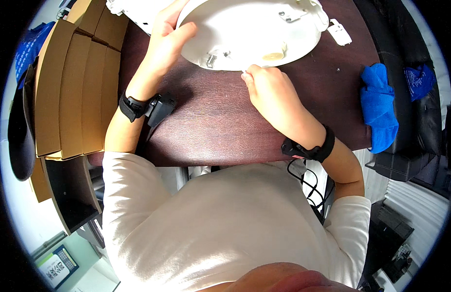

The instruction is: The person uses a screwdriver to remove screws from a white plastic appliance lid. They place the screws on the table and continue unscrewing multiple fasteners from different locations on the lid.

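A white oval shallow shell (254, 29) is held at the far side of the table, its hollow side facing me. Small metal fittings (211, 59) and a pale yellowish round piece (274, 52) show inside it. My left hand (169, 34) grips the shell's left rim, with the thumb over the edge. At the near rim my right hand (269, 87) is closed in a pinch. A thin white tip shows at its fingers, but I cannot make out what it belongs to. A small white plastic part (339, 32) lies right of the shell.
Brown cardboard boxes (74, 92) stand along the table's left side. A blue cloth (378, 107) hangs over the right edge of the dark reddish-brown table (211, 126). Another white object (138, 12) sits at the far left. Black cables (313, 187) hang below the near edge.
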`<state>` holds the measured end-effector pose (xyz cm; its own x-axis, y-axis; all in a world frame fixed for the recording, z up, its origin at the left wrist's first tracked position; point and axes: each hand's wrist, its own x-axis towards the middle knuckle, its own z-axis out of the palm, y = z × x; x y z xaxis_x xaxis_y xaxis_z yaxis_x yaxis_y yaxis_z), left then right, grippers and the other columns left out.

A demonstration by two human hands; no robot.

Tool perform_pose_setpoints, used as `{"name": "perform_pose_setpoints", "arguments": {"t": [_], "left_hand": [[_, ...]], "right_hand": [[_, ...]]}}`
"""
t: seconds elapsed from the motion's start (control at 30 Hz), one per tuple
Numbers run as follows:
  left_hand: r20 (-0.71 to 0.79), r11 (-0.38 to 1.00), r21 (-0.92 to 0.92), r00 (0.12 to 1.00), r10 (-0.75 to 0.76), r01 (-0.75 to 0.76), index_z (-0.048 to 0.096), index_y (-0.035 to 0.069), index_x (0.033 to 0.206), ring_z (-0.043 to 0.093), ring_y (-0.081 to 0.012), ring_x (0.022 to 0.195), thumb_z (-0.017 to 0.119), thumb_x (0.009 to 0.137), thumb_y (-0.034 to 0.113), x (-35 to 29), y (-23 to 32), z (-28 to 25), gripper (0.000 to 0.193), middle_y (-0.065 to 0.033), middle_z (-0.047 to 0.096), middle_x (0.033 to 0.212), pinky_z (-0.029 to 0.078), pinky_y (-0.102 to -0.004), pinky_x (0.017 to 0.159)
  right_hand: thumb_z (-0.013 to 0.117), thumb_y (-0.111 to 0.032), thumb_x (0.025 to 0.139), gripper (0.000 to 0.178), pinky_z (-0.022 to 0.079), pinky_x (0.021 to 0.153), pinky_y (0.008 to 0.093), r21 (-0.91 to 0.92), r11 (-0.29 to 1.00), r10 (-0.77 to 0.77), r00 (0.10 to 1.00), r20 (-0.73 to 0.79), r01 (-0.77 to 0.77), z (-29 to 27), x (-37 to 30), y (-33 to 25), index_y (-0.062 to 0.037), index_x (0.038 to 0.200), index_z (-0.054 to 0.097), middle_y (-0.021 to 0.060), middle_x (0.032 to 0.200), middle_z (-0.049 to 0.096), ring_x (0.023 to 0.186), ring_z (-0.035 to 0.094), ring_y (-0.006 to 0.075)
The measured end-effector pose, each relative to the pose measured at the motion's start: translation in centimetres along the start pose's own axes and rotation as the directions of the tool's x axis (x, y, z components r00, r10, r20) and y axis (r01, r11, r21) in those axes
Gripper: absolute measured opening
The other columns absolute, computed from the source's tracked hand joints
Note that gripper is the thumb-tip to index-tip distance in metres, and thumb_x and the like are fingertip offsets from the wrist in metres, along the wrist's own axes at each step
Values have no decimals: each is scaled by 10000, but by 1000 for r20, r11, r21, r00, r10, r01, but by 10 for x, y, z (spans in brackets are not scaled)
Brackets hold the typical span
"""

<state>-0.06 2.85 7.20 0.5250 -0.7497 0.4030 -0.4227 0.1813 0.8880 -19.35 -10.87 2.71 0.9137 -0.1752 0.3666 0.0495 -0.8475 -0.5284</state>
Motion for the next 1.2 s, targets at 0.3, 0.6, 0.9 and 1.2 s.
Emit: {"name": "perform_pose_setpoints", "arguments": {"t": [0.3, 0.6, 0.9, 1.2], "left_hand": [[-75, 999, -35, 997, -17, 15, 535, -21, 1260, 538, -67, 864, 423, 791, -37, -3, -2, 8, 483, -23, 619, 1002, 422, -207, 765], [-145, 998, -58, 989, -31, 23, 529, -19, 1274, 531, -64, 847, 427, 794, -44, -5, 6, 22, 492, -34, 621, 997, 422, -207, 765], [-160, 999, -20, 986, -35, 32, 532, -20, 1273, 515, -56, 802, 437, 775, -68, -6, 13, 27, 509, -22, 615, 969, 412, -198, 711], [-163, 999, -35, 986, -26, 20, 543, -26, 1250, 495, -47, 774, 452, 759, -84, -4, 15, 29, 503, -8, 609, 952, 394, -192, 683]], "right_hand": [[645, -45, 761, 93, 544, 552, 373, -113, 993, 40, 993, 113, -27, -12, 5, -9, 40, 758, 607, 195, 646, 626, 625, 672, 314], [677, -50, 703, 105, 553, 569, 358, -167, 986, 19, 976, 218, 18, -21, 12, -18, 25, 703, 602, 189, 661, 635, 625, 672, 305], [562, -66, 882, 186, 520, 552, 409, -116, 993, 17, 990, 137, -1, -12, 13, -13, 68, 756, 591, 244, 634, 587, 580, 617, 379], [456, -173, 994, 274, 368, 406, 259, 566, 487, 312, 738, 599, -665, -11, 22, 0, 65, 896, 551, 3, 550, 421, 438, 463, 89]]}}
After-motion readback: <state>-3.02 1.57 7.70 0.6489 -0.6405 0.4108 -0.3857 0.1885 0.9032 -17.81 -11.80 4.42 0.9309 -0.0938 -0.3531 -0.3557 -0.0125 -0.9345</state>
